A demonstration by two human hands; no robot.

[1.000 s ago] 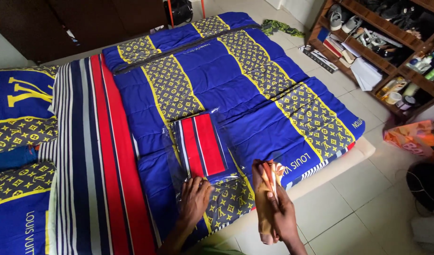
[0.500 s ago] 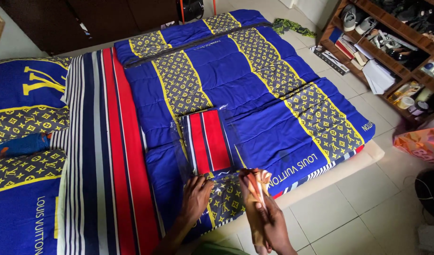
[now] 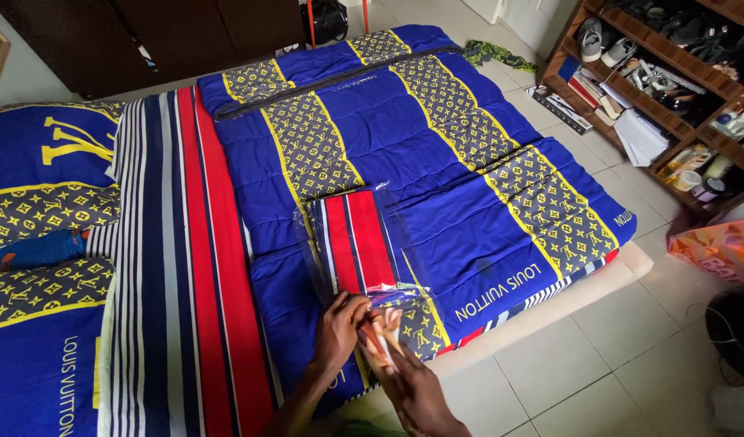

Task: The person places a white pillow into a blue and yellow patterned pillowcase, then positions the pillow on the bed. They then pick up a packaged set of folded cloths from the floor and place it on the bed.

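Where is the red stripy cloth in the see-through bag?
The bagged red striped cloth lies on the blue patterned quilt near the bed's foot edge, just beyond the left hand and right hand.

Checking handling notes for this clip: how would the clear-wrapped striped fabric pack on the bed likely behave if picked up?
The fabric pack looks flat and folded, so it would probably bend rather than stay stiff. Its glossy clear wrap probably makes it slippery. Both the left hand and right hand meet at its near edge.
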